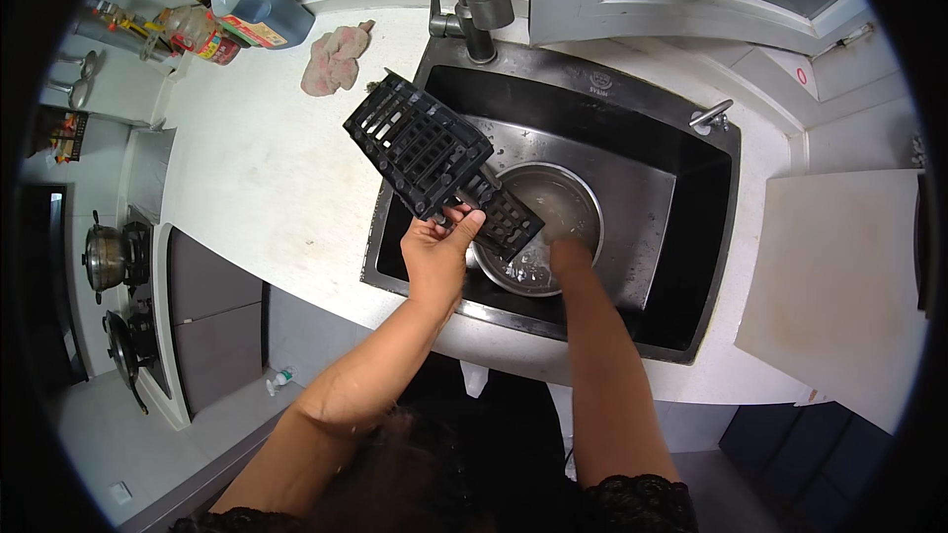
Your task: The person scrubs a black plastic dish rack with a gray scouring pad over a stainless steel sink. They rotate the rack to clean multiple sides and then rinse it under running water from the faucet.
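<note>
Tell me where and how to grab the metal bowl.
I'd pinch the metal bowl by its far right rim, from above: that curved edge looks uncovered, while the black rack hides some of the left and the right hand enters over the near side.

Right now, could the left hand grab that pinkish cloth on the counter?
Probably not straight away: the left hand is gripping the black slotted rack, which is held up between it and the pinkish cloth. With the rack put down, the way over the white counter looks free.
</note>
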The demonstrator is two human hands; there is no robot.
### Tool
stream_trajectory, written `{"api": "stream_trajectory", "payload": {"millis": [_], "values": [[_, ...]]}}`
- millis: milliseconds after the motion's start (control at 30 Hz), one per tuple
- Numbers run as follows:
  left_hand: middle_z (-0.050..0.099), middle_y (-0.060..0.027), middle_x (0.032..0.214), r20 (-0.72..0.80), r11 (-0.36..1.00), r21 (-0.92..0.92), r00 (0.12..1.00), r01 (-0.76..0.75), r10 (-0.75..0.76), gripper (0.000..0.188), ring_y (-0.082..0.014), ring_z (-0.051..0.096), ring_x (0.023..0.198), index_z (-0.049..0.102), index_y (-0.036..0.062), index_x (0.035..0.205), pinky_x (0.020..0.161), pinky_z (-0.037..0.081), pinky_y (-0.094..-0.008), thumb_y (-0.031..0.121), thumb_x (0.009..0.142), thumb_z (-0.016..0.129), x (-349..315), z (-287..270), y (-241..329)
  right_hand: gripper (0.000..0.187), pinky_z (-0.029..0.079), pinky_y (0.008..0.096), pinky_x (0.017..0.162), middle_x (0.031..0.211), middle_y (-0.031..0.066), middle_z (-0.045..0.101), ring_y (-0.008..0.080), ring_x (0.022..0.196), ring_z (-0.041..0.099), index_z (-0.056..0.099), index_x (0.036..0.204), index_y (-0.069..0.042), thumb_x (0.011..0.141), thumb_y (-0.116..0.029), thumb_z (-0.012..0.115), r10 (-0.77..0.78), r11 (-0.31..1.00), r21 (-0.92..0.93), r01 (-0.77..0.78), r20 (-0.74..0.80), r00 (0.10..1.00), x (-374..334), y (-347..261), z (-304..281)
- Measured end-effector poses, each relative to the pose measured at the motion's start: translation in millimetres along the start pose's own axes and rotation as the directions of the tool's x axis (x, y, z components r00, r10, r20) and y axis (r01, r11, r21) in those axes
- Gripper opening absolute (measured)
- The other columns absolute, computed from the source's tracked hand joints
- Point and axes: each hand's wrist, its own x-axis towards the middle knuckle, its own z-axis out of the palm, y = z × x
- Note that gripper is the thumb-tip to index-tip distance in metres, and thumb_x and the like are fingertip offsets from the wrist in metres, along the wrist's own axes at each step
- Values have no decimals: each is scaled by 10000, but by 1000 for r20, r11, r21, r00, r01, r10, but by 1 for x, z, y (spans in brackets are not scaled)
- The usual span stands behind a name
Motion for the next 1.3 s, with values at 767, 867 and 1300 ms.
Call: {"api": "stream_trajectory", "payload": {"millis": [767,867,1300], "values": [[639,-47,814,-65,968,-111,971,224,-232,91,-96,573,683,644,23,804,605,448,-217,-19,770,717,-1,11,-6,110,481,396,658,807,61,603,278,798,566,612,820,-102,733,-137,671,-377,804,94,588,-683,625,-100,-79,-135],[643,-46,804,-54,972,-100,974,214,-220,116,-105,593,711,646,7,823,657,477,-217,-47,752,720,-3,14,-8,112,483,390,652,794,56,604,276,794,568,613,801,-102,724,-149,679,-307,844,110,525,-704,640,-90,-76,-122],[660,-31,796,-23,984,92,988,152,-151,87,-88,583,707,665,14,795,663,468,-225,-1,754,740,-7,10,-9,155,489,398,677,802,94,633,286,791,595,659,801,-77,702,-192,692,-277,860,167,481,-639,717,-98,-83,-117]]}}
